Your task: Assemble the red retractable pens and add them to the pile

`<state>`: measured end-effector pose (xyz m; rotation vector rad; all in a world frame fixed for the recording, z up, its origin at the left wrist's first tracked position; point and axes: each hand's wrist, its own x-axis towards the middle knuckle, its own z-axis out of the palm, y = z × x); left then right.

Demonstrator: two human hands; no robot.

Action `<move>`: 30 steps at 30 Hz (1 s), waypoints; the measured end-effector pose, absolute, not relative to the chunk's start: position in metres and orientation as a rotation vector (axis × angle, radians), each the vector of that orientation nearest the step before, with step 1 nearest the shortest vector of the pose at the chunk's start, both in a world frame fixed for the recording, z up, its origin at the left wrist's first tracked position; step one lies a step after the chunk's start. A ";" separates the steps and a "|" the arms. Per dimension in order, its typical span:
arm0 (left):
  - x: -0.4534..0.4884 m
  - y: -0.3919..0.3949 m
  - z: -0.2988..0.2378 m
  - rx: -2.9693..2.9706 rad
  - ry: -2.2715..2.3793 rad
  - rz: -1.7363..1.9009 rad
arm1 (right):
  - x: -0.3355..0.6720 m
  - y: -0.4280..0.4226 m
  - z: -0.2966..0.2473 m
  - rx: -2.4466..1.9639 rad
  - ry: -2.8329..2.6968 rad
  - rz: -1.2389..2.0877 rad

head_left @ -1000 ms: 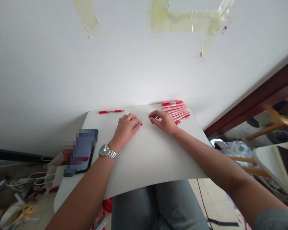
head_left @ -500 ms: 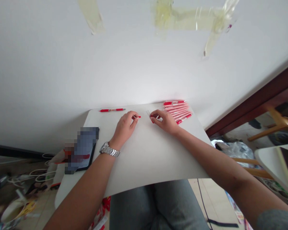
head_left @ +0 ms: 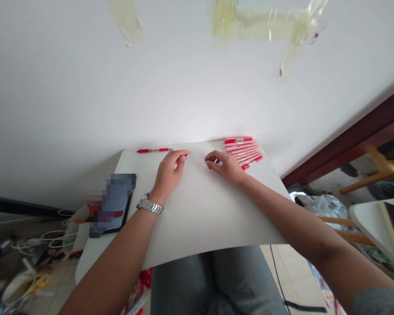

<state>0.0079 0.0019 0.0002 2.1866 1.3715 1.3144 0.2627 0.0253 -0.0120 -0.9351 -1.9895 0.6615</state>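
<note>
My left hand, with a silver watch on its wrist, is closed in a pinch on a small red pen part held just above the white sheet. My right hand is closed on a clear pen tube with a red end, near the sheet's far edge. A row of several red pens lies just right of my right hand. A single red pen lies at the sheet's far left corner, just beyond my left hand.
A dark tablet lies on the small table's left side. A white wall with strips of yellowed tape stands right behind the table. Cables and clutter cover the floor at the left; a wooden chair and another table stand at the right.
My left hand has moved away from me and leftwards with the red part, towards the single pen. My right hand has stayed nearly still with the clear tube.
</note>
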 end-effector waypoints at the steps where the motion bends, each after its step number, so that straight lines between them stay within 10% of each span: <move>1: 0.008 0.002 0.000 2.156 1.369 1.330 | 0.263 0.025 -0.012 -0.933 -1.990 0.662; 30: 0.023 -0.001 0.000 1.402 1.109 1.525 | 0.262 0.020 -0.008 -0.855 -2.118 0.528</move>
